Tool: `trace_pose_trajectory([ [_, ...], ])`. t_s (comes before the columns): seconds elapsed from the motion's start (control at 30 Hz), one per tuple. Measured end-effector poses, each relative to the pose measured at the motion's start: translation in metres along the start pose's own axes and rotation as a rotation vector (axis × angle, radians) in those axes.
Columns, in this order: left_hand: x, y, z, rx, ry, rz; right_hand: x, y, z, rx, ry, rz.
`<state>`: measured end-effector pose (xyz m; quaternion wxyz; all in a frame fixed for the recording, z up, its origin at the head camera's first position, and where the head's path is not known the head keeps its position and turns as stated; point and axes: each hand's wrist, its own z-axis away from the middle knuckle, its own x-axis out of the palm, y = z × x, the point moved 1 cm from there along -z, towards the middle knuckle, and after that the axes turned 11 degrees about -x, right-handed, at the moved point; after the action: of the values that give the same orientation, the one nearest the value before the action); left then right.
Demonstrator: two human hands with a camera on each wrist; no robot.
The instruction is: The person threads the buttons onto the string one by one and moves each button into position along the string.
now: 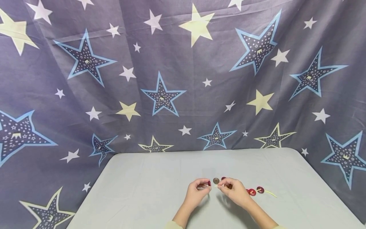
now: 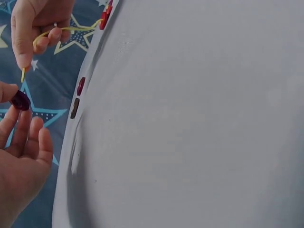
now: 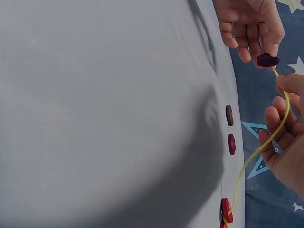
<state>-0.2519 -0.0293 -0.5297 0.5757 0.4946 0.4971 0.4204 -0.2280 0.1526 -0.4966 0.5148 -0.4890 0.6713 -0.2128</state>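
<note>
The left hand (image 1: 196, 190) pinches a dark purple button (image 2: 20, 100) between thumb and fingertip, held just off the tip of a yellow cord (image 3: 266, 142) that the right hand (image 1: 233, 190) grips between thumb and forefinger, the two hands close together above the pale tabletop (image 1: 143, 190). Just beyond the hands a brown button (image 1: 216, 180) and a dark red button (image 3: 232, 144) lie loose on the tabletop. To the outside of the right hand, red buttons (image 1: 255, 190) already sit threaded on the cord's trailing end.
</note>
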Motion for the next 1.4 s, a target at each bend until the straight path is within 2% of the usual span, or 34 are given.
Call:
trace_pose_trajectory([
  [0.2, 0.001, 0.000, 0.002, -0.076, -0.044, 0.049, -0.004, -0.029, 0.001, -0.004, 0.001, -0.009],
  [0.43, 0.002, -0.001, 0.002, -0.155, -0.075, 0.155, 0.002, -0.008, -0.001, -0.028, 0.013, 0.003],
  [0.63, 0.004, -0.006, -0.001, -0.205, -0.101, 0.227, -0.005, -0.041, 0.001, -0.034, 0.004, -0.029],
  [0.77, 0.005, -0.005, 0.000, -0.217, -0.116, 0.251, -0.001, -0.031, 0.000, -0.015, 0.004, -0.015],
  [0.97, 0.007, -0.004, 0.000, -0.211, -0.132, 0.259, 0.006, 0.000, -0.002, 0.000, -0.004, 0.000],
  [1.23, 0.007, 0.007, 0.008, -0.206, -0.155, 0.274, 0.006, 0.004, -0.002, -0.022, -0.016, -0.019],
  [1.4, 0.007, 0.001, 0.005, -0.210, -0.168, 0.278, 0.007, 0.004, -0.002, -0.036, -0.022, -0.005],
])
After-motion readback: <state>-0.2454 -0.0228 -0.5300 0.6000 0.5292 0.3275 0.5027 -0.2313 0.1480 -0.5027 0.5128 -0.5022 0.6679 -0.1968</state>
